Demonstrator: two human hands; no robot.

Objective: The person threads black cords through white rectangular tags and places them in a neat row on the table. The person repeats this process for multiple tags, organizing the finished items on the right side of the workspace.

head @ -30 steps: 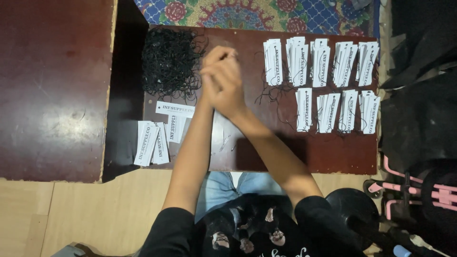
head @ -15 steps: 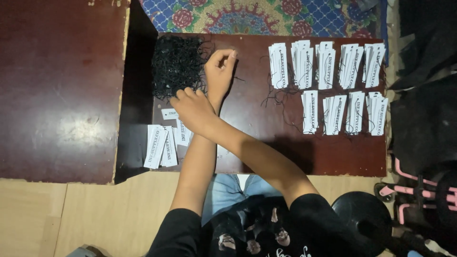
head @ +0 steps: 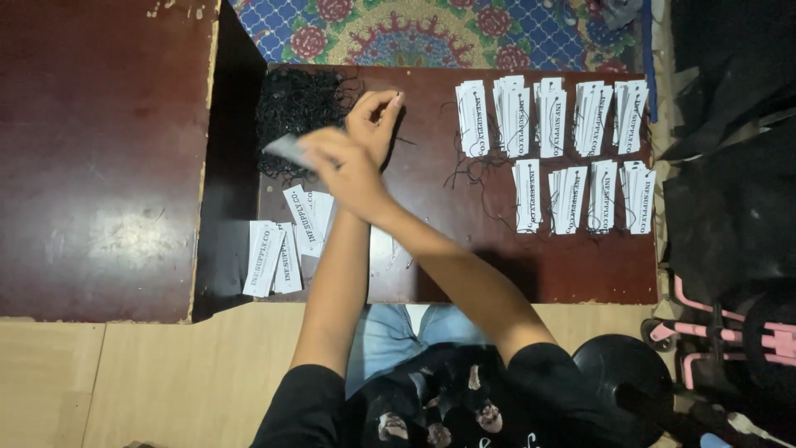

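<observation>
Tag (head: 286, 148) in right hand (head: 344, 166) points left.

Motion blurs the white tag (head: 286, 149); crossed hands overlap.

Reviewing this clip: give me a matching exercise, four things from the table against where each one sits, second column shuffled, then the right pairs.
Things
1. pile of black strings
2. rows of strung tags
3. loose white tags
4. blurred tag

Places
A. table's right half
B. held in the right hand
C. table's near-left edge
D. table's far-left corner, beside the left hand

Pairs: 1-D, 2-A, 3-C, 4-B
</observation>
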